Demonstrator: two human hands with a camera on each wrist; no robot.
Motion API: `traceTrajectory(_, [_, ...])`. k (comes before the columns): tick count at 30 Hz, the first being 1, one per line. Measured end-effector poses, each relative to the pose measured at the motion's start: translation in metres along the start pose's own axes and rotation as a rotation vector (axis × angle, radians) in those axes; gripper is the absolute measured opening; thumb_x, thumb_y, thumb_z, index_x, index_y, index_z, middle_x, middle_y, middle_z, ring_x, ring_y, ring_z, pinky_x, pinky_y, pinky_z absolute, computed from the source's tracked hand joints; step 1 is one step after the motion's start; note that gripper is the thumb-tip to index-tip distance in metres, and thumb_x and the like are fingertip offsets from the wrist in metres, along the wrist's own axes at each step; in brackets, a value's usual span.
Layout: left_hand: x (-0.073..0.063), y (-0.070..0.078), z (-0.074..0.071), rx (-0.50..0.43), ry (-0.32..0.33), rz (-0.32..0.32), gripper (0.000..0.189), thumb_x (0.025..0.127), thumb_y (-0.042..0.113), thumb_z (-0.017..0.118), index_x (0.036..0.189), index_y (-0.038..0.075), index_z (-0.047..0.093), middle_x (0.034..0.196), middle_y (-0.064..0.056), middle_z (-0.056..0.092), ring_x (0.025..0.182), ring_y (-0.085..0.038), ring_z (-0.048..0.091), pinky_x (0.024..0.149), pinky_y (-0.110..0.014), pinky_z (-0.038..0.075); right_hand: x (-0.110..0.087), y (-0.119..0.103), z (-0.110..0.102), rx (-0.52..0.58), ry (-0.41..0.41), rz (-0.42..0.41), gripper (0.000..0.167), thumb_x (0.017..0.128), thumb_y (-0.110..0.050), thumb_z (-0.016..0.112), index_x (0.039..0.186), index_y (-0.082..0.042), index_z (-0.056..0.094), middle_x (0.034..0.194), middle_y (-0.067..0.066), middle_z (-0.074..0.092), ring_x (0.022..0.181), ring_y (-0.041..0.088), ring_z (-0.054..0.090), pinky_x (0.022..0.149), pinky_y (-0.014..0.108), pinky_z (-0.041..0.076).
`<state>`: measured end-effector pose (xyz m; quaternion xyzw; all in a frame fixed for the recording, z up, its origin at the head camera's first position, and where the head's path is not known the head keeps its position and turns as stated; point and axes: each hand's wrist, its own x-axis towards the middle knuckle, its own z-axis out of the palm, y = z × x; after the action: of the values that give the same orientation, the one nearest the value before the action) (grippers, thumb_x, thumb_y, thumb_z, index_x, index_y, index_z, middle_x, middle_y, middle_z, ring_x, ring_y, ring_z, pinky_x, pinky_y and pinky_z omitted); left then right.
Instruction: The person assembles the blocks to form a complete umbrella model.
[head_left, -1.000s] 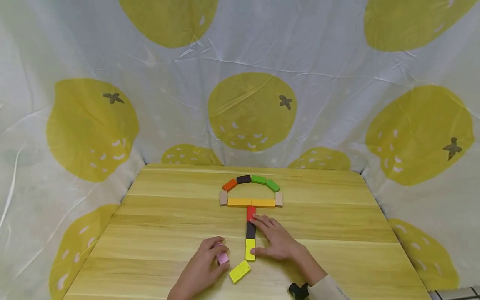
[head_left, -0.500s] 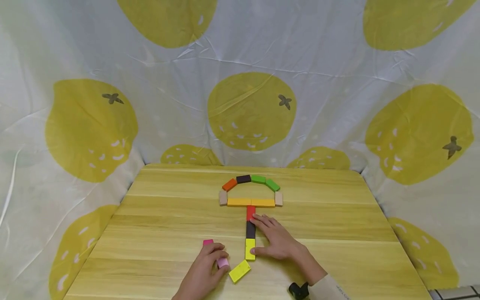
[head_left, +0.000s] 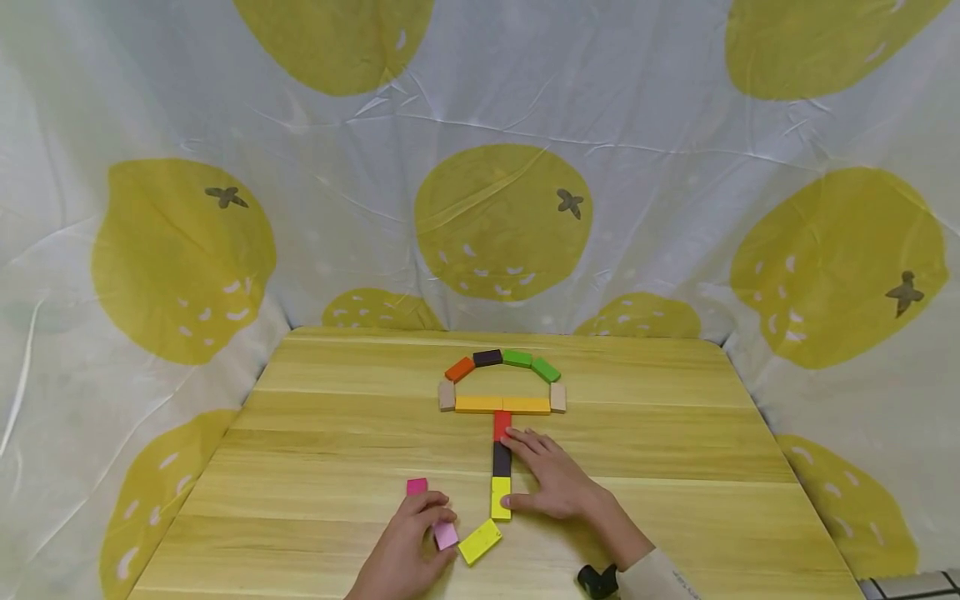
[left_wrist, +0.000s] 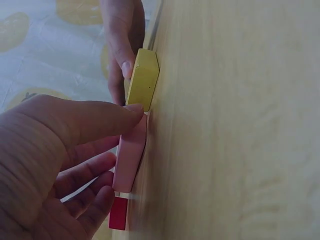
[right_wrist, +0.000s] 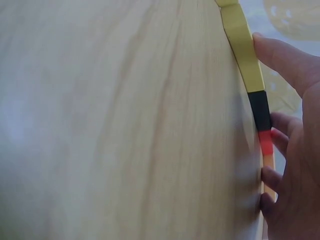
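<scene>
My left hand pinches a pink block between thumb and fingers, its end right by a slanted yellow block. Beyond those fingers lies a magenta block, partly covered by the hand in the head view; the left wrist view has this red-pink block just past the pink one. My right hand rests along a straight column, its fingers extended. Thumb tip meets the upright yellow block, and the fingertips are at the black block and red block.
Two orange-yellow blocks form a bar across the column's far end. Above it curves an arch of several blocks, including a green block and an orange block. A black object sits beside the right sleeve on the wooden table.
My left hand has drawn the pink block a little nearer the front edge, toward the slanted yellow block. The magenta block has come into view behind it. The right hand stays put.
</scene>
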<state>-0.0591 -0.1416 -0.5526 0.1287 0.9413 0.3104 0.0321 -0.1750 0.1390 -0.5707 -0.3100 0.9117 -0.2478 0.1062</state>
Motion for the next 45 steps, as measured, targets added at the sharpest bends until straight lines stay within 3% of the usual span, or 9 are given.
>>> traceTrajectory(13, [-0.0002,-0.0010,0.0039,-0.002,0.033,0.022,0.031,0.080,0.033,0.089,0.106,0.020,0.076,0.128,0.007,0.061,0.117,-0.017,0.058,0.103,-0.044,0.054,-0.0010,-0.0007,-0.0014,0.011,0.005,0.000,0.091,0.088,-0.070,0.064,0.163,-0.026,0.034,0.171,-0.005,0.026,0.158,0.035,0.022,0.123,0.064,0.027])
traceTrajectory(45, [-0.0019,0.0025,0.0026,-0.015,0.029,0.045,0.030,0.079,0.029,0.091,0.104,0.022,0.076,0.126,0.005,0.062,0.115,-0.019,0.059,0.100,-0.044,0.056,-0.0009,-0.0020,-0.0010,0.004,0.001,-0.003,0.091,0.088,-0.069,0.064,0.163,-0.026,0.033,0.171,-0.005,0.026,0.158,0.035,0.021,0.123,0.064,0.026])
